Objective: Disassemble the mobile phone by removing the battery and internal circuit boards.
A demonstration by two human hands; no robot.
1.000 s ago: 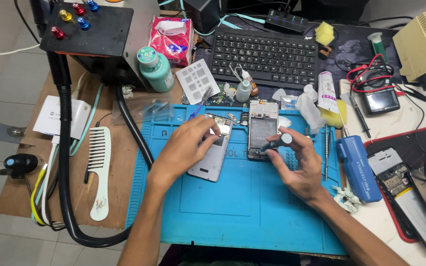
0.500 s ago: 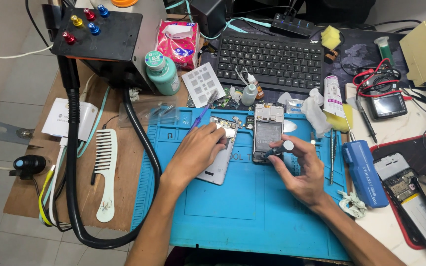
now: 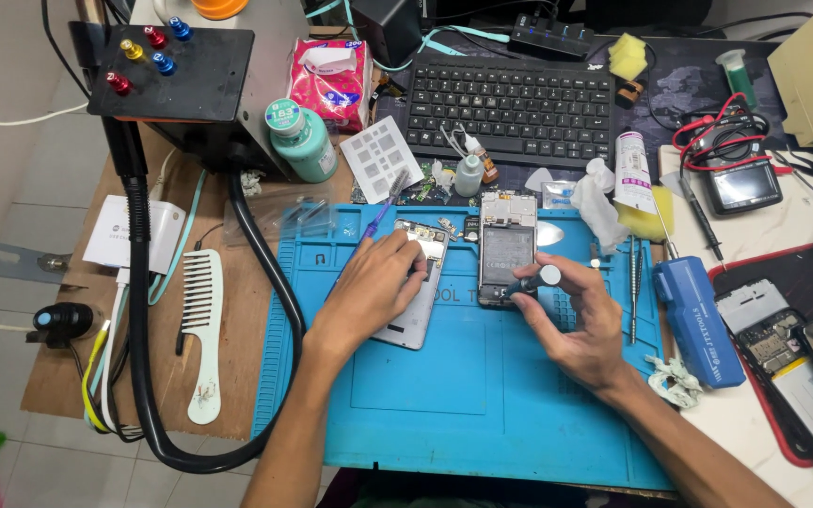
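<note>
Item 1, left hand: lying palm-down on a silver phone back cover, fingers together and curled over the cover's upper part, pressing it onto the blue work mat. Just beyond the fingertips a purple-handled tool is sticking out, tilted up toward the far edge of the mat; whether the fingers are gripping it cannot be told.

Item 2, right hand: fingers clamped on a screwdriver with a round silver cap, thumb and forefinger pinching the handle. The tip is pointing toward the lower edge of an opened phone, which is lying flat on the mat just beyond the fingertips, its dark battery showing.

Item 3, between the two hands: the cover and the opened phone are sitting side by side, near each other but apart.

Item 4, outward of the right-hand fingers: a blue case is lying lengthwise at the mat's edge, with two slim metal tools between it and the hand.

Item 5, far beyond both sets of fingers: a black keyboard, a small clear dropper bottle and a teal bottle are standing past the mat.

Item 6, outward of the left-hand fingers: a white comb is lying on the brown board, well apart, beside a thick black hose.
</note>
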